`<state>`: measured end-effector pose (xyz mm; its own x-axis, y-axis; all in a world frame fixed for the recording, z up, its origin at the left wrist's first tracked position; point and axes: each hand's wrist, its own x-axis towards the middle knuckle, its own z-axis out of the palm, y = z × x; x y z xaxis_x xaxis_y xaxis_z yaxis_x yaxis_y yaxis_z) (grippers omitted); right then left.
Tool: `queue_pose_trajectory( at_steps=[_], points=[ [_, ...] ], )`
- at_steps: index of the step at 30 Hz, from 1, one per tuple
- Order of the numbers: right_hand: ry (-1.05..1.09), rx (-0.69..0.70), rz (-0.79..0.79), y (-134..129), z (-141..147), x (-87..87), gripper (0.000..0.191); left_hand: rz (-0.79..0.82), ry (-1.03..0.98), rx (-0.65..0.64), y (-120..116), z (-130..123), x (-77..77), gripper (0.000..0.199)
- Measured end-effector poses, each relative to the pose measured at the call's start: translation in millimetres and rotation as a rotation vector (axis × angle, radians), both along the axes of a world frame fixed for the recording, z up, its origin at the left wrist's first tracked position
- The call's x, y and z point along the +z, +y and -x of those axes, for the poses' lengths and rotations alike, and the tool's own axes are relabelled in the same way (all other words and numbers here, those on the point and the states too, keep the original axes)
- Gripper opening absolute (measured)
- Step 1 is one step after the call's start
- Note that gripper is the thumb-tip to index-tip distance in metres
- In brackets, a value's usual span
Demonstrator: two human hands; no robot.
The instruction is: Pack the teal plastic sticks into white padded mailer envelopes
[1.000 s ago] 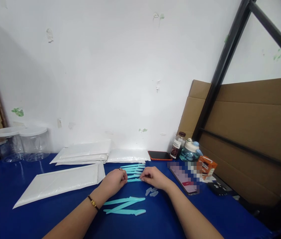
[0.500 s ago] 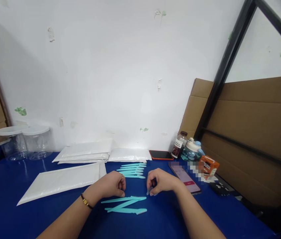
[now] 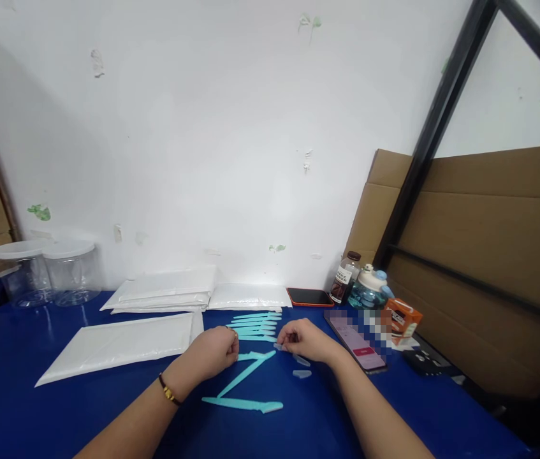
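My left hand (image 3: 217, 350), with a bracelet on the wrist, is closed on the handle end of a teal razor (image 3: 254, 355). My right hand (image 3: 302, 340) pinches a small clear cover (image 3: 278, 346) beside the right end of the row. Several teal razors (image 3: 253, 328) lie in a row beyond both hands. Nearer to me, one razor (image 3: 247, 375) lies slanted, its lower end by another razor (image 3: 243, 404) that lies crosswise. Two clear covers (image 3: 302, 374) lie on the blue table below my right hand.
White padded mailers (image 3: 121, 344) lie at the left, with a stack (image 3: 164, 290) behind them. Lidded clear jars (image 3: 71, 274) stand far left. On the right are a phone (image 3: 358, 344), a bottle (image 3: 345, 277), a jug (image 3: 369, 287) and an orange box (image 3: 401, 319). Another phone (image 3: 310, 298) lies near the wall.
Both hands have moved slightly away from me. The upper of the near razors has shifted up into my left hand, and the slanted one has turned steeper. Clear covers now show below my right hand.
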<state>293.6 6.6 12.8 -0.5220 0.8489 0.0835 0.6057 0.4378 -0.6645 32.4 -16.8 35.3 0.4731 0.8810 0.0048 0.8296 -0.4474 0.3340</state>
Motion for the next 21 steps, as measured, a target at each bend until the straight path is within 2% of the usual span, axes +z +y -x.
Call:
queue_pose_trajectory(
  at_steps=[2,6,11,16,19,21],
  points=[
    [0.044,-0.017,0.036,3.0,0.6,-4.2,0.011,-0.081,-0.034,0.020,4.8,-2.5,-8.0,0.010],
    [0.110,-0.011,0.068,7.1,1.8,-9.0,0.011,-0.100,-0.075,0.014,11.9,-5.7,-19.3,0.011],
    [0.113,-0.018,0.038,6.9,0.8,-5.7,0.010,-0.135,-0.109,-0.007,12.1,-4.2,-11.1,0.014],
    [0.117,-0.085,-0.132,2.5,6.7,2.9,0.010,-0.091,-0.216,0.029,12.1,0.4,-4.3,0.015],
    [0.141,0.000,-0.148,-3.0,16.2,6.6,0.007,-0.092,-0.230,0.074,13.7,1.6,-6.9,0.015],
    [0.145,0.068,-0.078,-6.6,20.4,7.7,0.007,-0.094,-0.225,0.075,14.9,1.9,-9.3,0.015]
  ],
)
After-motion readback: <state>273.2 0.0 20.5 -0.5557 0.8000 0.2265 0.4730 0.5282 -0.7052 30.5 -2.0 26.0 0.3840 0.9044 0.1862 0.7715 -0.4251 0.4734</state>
